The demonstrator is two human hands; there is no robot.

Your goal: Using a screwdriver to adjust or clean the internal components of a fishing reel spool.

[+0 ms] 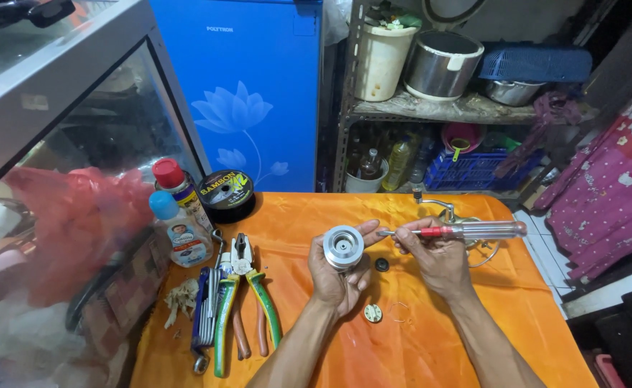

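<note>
Left hand (339, 276) palm-up above the orange tabletop (431, 352), fingers closed around a round silver metal spool (344, 247), open face tilted up toward the camera, probably so the inside stays visible. Right hand (438, 260) just right of the spool, fingers pinched on the red-and-clear screwdriver (460, 231), held near level, tip touching or almost touching the spool's right rim; can't tell which. Handle sticks out away from the spool. Both forearms come in from the bottom edge, wrists raised, nothing resting on the cloth.

Just below-right of the spool: small black washer-like piece (381, 265). Further below it, a small pale round part (373, 312) and a thin wire ring (399, 311), laid loose and apart, close at hand. Behind the right hand, partly hidden metal reel body (460, 215).

Well left of the spool: green-handled pliers (248, 302), a blue tool set (202, 316), wad of fibre (182, 298). Up-left: two bottles (179, 215), black line spool (225, 194).
</note>
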